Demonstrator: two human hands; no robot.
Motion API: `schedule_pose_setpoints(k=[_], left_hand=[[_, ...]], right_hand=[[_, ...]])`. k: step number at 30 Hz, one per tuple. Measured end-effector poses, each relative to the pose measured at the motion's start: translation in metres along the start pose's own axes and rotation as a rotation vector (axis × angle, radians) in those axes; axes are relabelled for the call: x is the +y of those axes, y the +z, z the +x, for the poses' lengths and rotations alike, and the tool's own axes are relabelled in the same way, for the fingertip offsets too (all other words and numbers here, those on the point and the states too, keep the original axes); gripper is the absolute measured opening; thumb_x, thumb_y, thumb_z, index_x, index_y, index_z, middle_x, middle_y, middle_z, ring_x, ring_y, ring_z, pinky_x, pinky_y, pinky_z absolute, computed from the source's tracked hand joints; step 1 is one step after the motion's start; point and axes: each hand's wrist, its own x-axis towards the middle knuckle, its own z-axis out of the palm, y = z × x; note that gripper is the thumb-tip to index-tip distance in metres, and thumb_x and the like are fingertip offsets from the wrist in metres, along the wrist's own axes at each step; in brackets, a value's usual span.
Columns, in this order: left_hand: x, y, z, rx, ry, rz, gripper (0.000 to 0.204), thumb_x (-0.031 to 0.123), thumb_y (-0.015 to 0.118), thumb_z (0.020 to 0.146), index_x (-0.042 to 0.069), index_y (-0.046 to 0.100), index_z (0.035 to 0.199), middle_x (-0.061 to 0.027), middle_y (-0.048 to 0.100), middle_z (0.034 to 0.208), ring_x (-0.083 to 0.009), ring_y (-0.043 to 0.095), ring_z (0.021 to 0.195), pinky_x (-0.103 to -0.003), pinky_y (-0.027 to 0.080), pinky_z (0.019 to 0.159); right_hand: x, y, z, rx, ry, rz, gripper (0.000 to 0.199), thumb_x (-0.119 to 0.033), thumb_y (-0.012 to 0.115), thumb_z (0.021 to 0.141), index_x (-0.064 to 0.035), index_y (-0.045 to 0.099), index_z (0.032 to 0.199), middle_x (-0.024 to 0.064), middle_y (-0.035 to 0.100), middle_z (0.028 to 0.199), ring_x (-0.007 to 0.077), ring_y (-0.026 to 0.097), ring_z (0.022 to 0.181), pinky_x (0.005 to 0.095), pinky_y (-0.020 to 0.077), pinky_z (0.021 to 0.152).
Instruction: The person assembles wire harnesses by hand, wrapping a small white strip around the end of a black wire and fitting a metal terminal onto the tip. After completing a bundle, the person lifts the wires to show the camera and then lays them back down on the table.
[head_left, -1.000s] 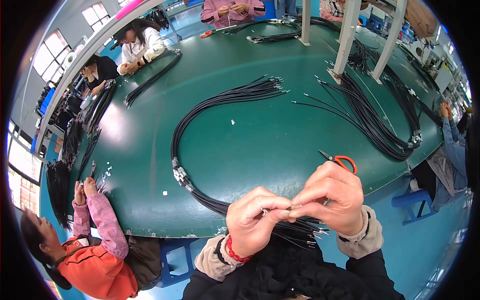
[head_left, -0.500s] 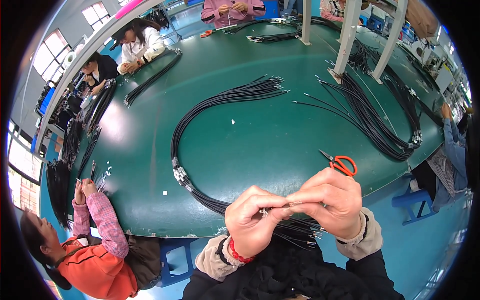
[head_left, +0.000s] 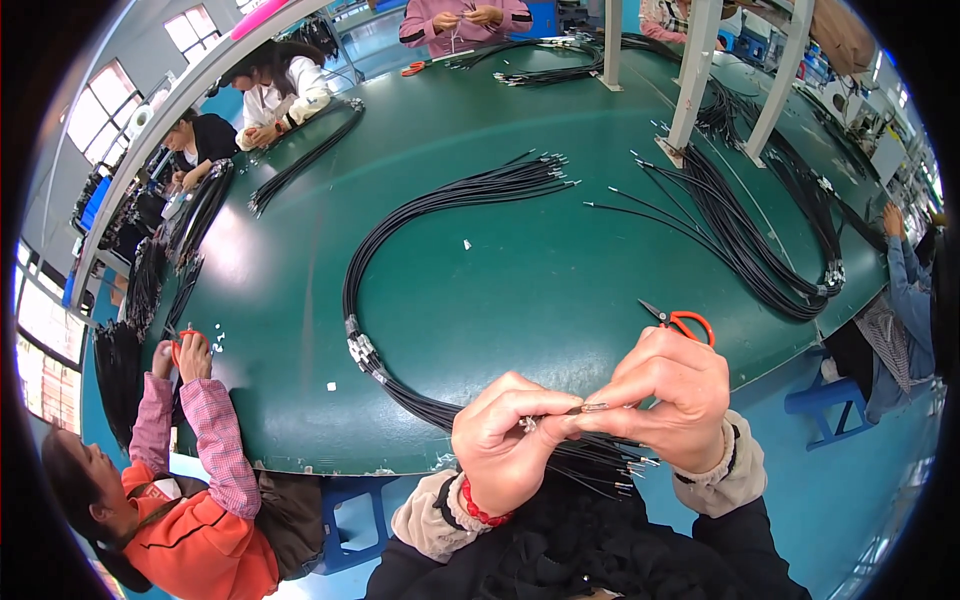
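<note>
Over the table's near edge, my left hand and my right hand meet, fingers pinched. Between their fingertips is a thin cable end with a bare, brownish-silver tip; most of it is hidden by the fingers. A long bundle of black cables curves across the green table and passes beneath my hands. White and clear wrapping binds it partway along. Its near ends, with light tips, fan out below my hands. Just beyond my right hand lie red-handled scissors.
A second black cable bundle lies at the right, beside white metal posts. Small white scraps dot the table. At the left, a co-worker in orange holds red-handled scissors. More people sit along the far side.
My right hand has moved slightly right, and more of the cable end shows between my fingertips. The co-worker at left has raised their hands and now holds red-handled scissors.
</note>
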Motion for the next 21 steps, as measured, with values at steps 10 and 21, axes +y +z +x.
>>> schedule_pose_setpoints(k=[10, 21], left_hand=[[0.010, 0.000, -0.002, 0.038, -0.018, -0.054, 0.014, -0.006, 0.068, 0.074, -0.002, 0.063, 0.086, -0.0088, 0.060, 0.075, -0.0118, 0.058, 0.061, -0.021, 0.045, 0.052], [0.012, -0.005, -0.002, -0.013, 0.032, -0.004, 0.012, -0.008, 0.065, 0.075, -0.004, 0.062, 0.086, -0.0097, 0.058, 0.077, -0.0141, 0.062, 0.064, -0.022, 0.050, 0.055]], right_hand=[[-0.010, 0.007, -0.003, 0.060, -0.011, -0.030, 0.024, -0.008, 0.083, 0.056, -0.0085, 0.066, 0.073, -0.0003, 0.057, 0.067, 0.0088, 0.050, 0.053, 0.0226, 0.0329, 0.046], [-0.014, 0.003, -0.002, 0.045, -0.011, -0.035, 0.021, -0.006, 0.082, 0.057, -0.0081, 0.066, 0.072, 0.0001, 0.054, 0.065, 0.0106, 0.050, 0.052, 0.0236, 0.0352, 0.045]])
